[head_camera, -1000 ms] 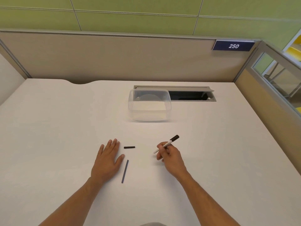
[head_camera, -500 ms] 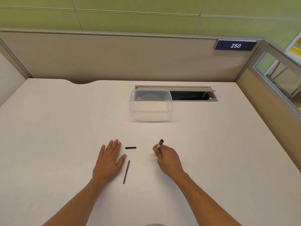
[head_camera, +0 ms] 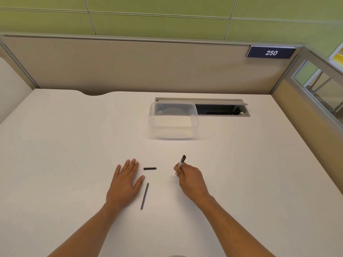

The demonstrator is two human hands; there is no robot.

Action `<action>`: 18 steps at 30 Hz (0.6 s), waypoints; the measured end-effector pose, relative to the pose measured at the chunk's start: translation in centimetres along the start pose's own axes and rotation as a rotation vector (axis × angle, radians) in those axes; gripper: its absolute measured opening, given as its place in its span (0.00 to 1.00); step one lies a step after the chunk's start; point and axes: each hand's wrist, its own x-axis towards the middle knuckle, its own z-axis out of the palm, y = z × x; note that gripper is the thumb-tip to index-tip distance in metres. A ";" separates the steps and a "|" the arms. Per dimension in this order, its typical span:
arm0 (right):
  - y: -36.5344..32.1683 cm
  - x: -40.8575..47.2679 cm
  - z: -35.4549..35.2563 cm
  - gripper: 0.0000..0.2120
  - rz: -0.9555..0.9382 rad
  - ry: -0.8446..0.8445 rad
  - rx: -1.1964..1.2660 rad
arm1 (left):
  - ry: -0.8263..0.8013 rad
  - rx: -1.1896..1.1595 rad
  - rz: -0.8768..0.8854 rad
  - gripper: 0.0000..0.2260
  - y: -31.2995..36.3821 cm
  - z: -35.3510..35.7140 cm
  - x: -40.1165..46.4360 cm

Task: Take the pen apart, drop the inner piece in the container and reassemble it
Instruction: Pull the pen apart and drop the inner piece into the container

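Right hand [head_camera: 189, 178] grips pen barrel [head_camera: 181, 162], now tipped upright.

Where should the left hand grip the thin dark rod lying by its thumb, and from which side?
Probably mid-length, from above. The thin dark rod lies flat on the desk, nearly in line with the forearm, free on both long sides. The left hand rests flat just to its left, so a thumb-and-forefinger pinch across its width looks shortest. The right hand holds the pen body.
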 end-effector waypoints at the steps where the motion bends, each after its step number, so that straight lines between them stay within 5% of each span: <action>1: 0.1 -0.1 0.1 0.12 0.000 -0.013 -0.008 | -0.003 0.004 0.000 0.30 0.0 0.0 0.0; 11: 0.1 -0.4 0.5 0.13 0.013 0.111 0.116 | -0.018 0.006 -0.005 0.30 -0.1 0.0 0.0; 18: 0.9 -0.7 0.6 0.12 0.239 0.205 0.429 | -0.013 -0.106 0.025 0.30 0.5 -0.9 -0.4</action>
